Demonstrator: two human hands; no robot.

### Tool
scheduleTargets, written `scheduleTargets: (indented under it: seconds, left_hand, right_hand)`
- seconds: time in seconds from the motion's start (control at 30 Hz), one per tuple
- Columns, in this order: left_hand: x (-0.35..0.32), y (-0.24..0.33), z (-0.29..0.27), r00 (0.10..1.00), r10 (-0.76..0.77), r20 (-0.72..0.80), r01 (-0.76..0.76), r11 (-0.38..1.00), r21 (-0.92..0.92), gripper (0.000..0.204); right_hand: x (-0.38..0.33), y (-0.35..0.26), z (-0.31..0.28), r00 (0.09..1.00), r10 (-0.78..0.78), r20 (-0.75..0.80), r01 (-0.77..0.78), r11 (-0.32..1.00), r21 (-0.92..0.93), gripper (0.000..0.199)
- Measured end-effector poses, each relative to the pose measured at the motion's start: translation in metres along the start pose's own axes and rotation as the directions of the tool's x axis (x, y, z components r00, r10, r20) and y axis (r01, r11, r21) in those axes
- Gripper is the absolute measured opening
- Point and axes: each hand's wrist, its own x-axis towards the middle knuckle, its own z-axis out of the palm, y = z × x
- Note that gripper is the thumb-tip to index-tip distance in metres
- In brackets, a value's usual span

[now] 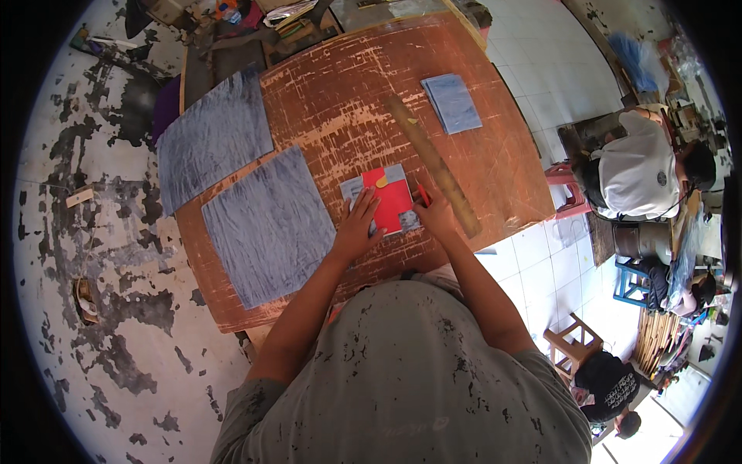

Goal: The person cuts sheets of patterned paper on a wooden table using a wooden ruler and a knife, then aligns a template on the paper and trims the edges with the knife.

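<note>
A red rectangular card or template (395, 197) lies on a small blue-grey sheet (352, 188) near the front of the worn brown table. On the card's upper part sits a small yellow piece (381, 182). My left hand (359, 226) is flat with its fingers stretched out, pressing on the card's left side and the sheet. At the right edge of the card, my right hand (437, 216) grips a slim red pen-like tool (423, 196); its tip is too small to make out.
Two large blue-grey streaked sheets (267, 224) lie to the left. A long brown ruler-like strip (437, 166) slants right of my hands, with a stack of small blue-grey sheets (452, 104) beyond it. Several people (638, 170) sit at the right, by a wooden stool (573, 343).
</note>
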Motion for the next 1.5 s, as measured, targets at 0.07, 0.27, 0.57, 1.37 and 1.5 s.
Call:
scheduleTargets:
  seconds: [0.07, 0.27, 0.57, 1.37, 1.5]
  left_hand:
    - [0.000, 0.000, 0.000, 1.000, 0.003, 0.011, -0.003, 1.000, 0.013, 0.079]
    - [0.001, -0.002, -0.001, 1.000, -0.006, 0.027, 0.006, 1.000, -0.001, 0.079]
    - [0.001, -0.005, 0.001, 1.000, -0.003, 0.017, 0.004, 1.000, -0.027, 0.080]
    - [-0.002, -0.008, 0.007, 0.999, 0.029, -0.036, -0.029, 1.000, -0.007, 0.082]
    - [-0.001, -0.007, 0.004, 1.000, 0.016, -0.008, -0.016, 1.000, -0.027, 0.082]
  right_hand:
    - [0.001, 0.000, -0.004, 0.998, 0.007, 0.056, -0.005, 0.999, -0.039, 0.031]
    - [0.005, -0.004, -0.007, 0.992, 0.050, 0.115, -0.047, 0.998, -0.030, 0.027]
    - [0.004, -0.004, -0.010, 0.993, 0.022, 0.118, -0.014, 0.997, -0.069, 0.029]
    - [0.003, -0.010, -0.015, 0.988, 0.039, 0.146, -0.031, 0.998, -0.058, 0.028]
    - [0.004, -0.011, -0.016, 0.985, 0.071, 0.154, -0.058, 0.994, -0.089, 0.030]
